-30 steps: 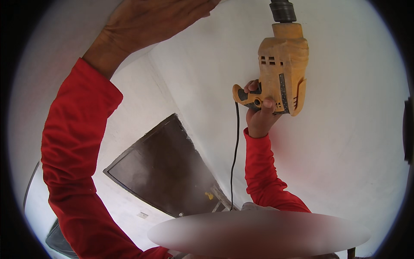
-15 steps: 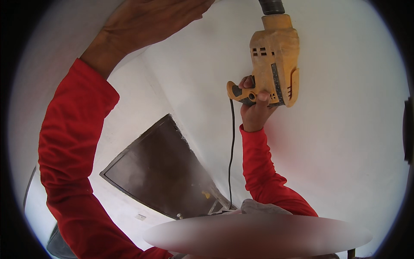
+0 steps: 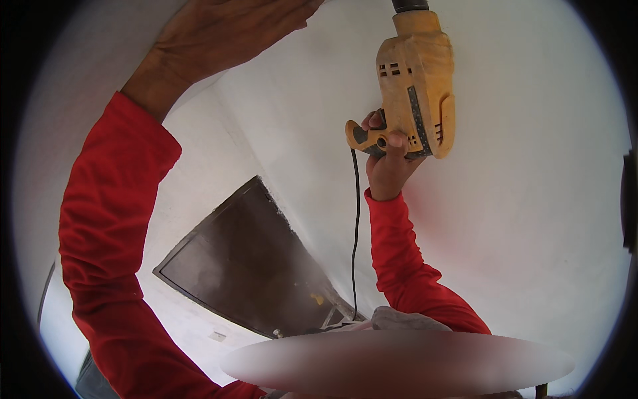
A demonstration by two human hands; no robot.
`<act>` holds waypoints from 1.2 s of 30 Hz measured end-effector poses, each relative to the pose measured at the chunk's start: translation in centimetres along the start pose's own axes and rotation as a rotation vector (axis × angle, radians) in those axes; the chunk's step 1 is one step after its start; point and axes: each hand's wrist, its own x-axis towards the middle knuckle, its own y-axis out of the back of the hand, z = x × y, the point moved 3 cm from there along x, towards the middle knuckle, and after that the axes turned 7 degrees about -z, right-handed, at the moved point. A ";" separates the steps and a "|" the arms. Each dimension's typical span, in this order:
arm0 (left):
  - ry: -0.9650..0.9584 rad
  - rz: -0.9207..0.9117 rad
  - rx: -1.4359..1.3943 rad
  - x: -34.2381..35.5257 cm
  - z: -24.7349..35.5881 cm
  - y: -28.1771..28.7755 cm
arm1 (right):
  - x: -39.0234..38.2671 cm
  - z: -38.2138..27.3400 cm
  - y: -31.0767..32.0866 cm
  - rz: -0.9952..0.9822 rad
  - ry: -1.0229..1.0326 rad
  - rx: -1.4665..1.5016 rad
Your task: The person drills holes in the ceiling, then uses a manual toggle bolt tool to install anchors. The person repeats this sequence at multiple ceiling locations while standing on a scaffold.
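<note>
My right hand (image 3: 388,174) grips the rear handle of a yellow power drill (image 3: 417,73), fingers wrapped round it and thumb along its side. The drill points upward in front of the pale wall. Its black chuck (image 3: 410,5) runs out of the picture at the top, so the tip is hidden. A thin black cord (image 3: 356,226) hangs from the handle. To the left, my left hand (image 3: 226,38) is raised high with its fingers stretched out and nothing seen in it. Its fingertips reach the upper edge; I cannot tell what they touch.
A smooth white wall (image 3: 531,166) fills the right side. Lower left of centre is a dark brown door (image 3: 246,259) in a dark frame, with a small pale switch plate (image 3: 217,336) beside it. A blurred oval patch covers the bottom middle.
The drill and my right hand have shifted slightly up and to the left, and less of the chuck shows. My left hand has barely moved.
</note>
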 end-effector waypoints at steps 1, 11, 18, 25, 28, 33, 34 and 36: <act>0.005 -0.006 -0.008 0.1 0.0 0.0 | -0.1 -0.3 -0.1 0.009 0.023 -0.165; 0.019 -0.005 -0.030 0.5 0.6 -0.1 | -2.8 0.2 1.7 0.082 0.057 0.300; -0.046 -0.184 -0.012 0.8 0.7 0.8 | -9.1 -3.6 2.7 0.019 0.125 -0.177; 0.095 -0.240 -0.513 0.5 1.4 0.7 | -13.1 -8.9 2.7 0.120 -0.040 -0.144; 0.178 -0.115 -0.711 0.2 2.1 1.9 | -14.3 -11.1 2.7 0.193 -0.101 -0.399; 0.472 0.116 -1.528 2.8 7.3 9.5 | -15.5 -14.0 3.4 0.194 -0.080 -0.530; 0.502 0.269 -1.704 3.3 8.8 11.6 | -15.9 -13.6 3.6 0.200 -0.043 -0.498; 0.476 0.682 -2.071 6.8 10.3 15.4 | -17.6 -13.5 4.9 0.522 -0.105 -0.354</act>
